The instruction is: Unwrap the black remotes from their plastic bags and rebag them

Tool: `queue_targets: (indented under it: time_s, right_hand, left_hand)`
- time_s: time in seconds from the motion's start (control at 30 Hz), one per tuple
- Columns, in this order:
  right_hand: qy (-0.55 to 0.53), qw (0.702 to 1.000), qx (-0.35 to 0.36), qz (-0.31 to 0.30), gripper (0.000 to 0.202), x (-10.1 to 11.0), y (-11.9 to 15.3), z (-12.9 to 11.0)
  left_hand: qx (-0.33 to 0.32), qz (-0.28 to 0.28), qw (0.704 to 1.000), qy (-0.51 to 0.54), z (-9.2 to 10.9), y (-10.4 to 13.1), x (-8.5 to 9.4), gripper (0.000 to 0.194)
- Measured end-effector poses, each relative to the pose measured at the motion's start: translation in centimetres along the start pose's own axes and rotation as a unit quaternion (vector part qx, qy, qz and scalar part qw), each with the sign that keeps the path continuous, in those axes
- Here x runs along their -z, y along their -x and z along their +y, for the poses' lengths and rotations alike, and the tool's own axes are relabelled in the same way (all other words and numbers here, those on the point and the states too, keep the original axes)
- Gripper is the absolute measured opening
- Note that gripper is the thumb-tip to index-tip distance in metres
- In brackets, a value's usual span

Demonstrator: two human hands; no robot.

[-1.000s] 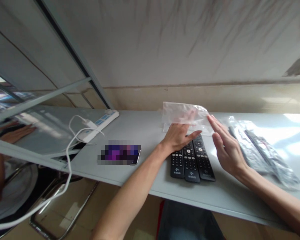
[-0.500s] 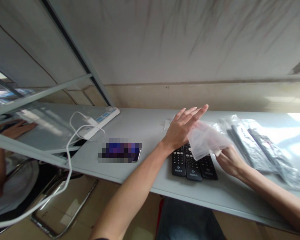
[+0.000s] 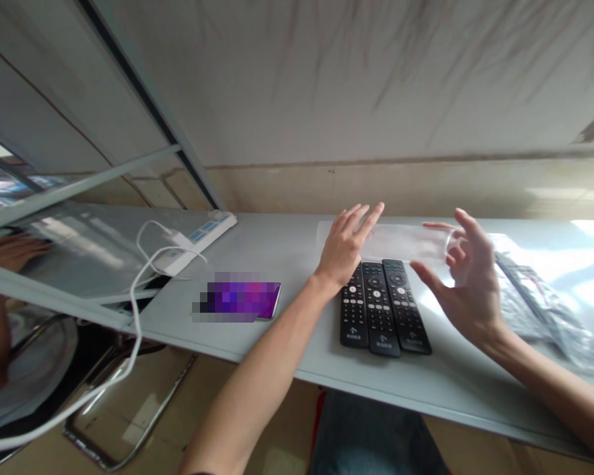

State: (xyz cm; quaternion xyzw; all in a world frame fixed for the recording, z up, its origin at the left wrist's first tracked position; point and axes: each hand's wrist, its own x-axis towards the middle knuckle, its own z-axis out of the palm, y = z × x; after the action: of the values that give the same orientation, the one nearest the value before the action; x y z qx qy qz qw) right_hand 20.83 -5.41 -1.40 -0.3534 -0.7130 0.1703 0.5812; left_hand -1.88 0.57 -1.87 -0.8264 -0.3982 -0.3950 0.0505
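Three black remote controls (image 3: 380, 313) lie side by side on the grey table (image 3: 307, 359), buttons up. Behind them a clear plastic bag (image 3: 400, 243) is spread flat. My left hand (image 3: 346, 247) rests over the bag's left part, fingers stretched out, just above the left remote's top end. To the right of the remotes, my right hand (image 3: 468, 284) is raised near the bag's right end, thumb and fingers spread wide. It holds nothing. Whether its far fingers touch the bag I cannot tell.
Wrapped remotes in clear bags (image 3: 539, 303) lie at the right. A phone (image 3: 242, 300) lies to the left. Behind it stands a power strip (image 3: 205, 237) with a white cable (image 3: 137, 310). Past a metal frame (image 3: 79, 185), another person's hand (image 3: 14, 251) rests on the neighbouring table.
The crumpled plastic bag now lies flat behind the remotes. My right hand has let go of it and risen open. My left hand has shifted slightly left. The phone's screen has brightened to purple.
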Motion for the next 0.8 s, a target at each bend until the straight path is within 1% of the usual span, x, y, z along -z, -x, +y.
queue_targets:
  time_s: [0.03, 0.07, 0.17, 0.2, 0.23, 0.3, 0.4, 0.5, 0.6, 0.7, 0.8]
  right_hand:
    - [0.014, 1.000, 0.001, 0.009, 0.085, 0.1, -0.2, 0.1]
    - [0.031, 0.999, 0.000, 0.019, 0.074, 0.3, -0.3, 0.1]
    - [0.079, 0.996, -0.010, 0.050, 0.027, 0.8, -0.8, -0.1]
    - [0.089, 0.994, -0.013, 0.055, 0.016, 1.0, -0.9, -0.1]
    - [0.092, 0.994, -0.015, 0.055, 0.014, 1.1, -1.1, -0.1]
    - [0.098, 0.994, -0.022, 0.050, 0.015, 1.3, -1.2, 0.0]
    - [0.117, 0.992, -0.015, 0.038, 0.016, 1.4, -1.2, 0.2]
    - [0.132, 0.991, 0.025, 0.007, 0.015, 1.3, -1.0, 0.1]
    - [0.134, 0.989, 0.052, -0.018, 0.015, 1.1, -0.8, 0.0]
    - [0.135, 0.990, 0.034, 0.009, 0.012, 1.1, -0.8, 0.0]
    - [0.081, 0.995, -0.018, 0.061, 0.005, 1.1, -0.9, -0.1]
  left_hand:
    - [-0.004, -0.008, 1.000, 0.002, -0.2, 0.0, -0.1, 0.091]
    - [-0.007, -0.016, 1.000, 0.002, -0.3, 0.1, -0.2, 0.088]
    - [-0.010, -0.038, 0.999, -0.003, -0.6, 0.2, -0.4, 0.082]
    - [-0.009, -0.045, 0.999, -0.005, -0.7, 0.3, -0.3, 0.081]
    - [-0.008, -0.052, 0.999, -0.007, -0.8, 0.3, -0.3, 0.079]
    - [-0.005, -0.066, 0.998, -0.010, -0.9, 0.3, -0.1, 0.077]
    - [-0.011, -0.076, 0.997, -0.015, -0.4, 0.2, 0.2, 0.075]
    - [-0.054, -0.082, 0.995, -0.026, 0.7, -0.1, 0.5, 0.066]
    - [-0.097, -0.092, 0.990, -0.044, 1.4, -0.3, 0.7, 0.050]
    - [-0.094, -0.081, 0.991, -0.055, 1.3, -0.3, 0.5, 0.034]
    - [-0.067, -0.055, 0.996, -0.035, 0.9, -0.2, 0.2, 0.026]
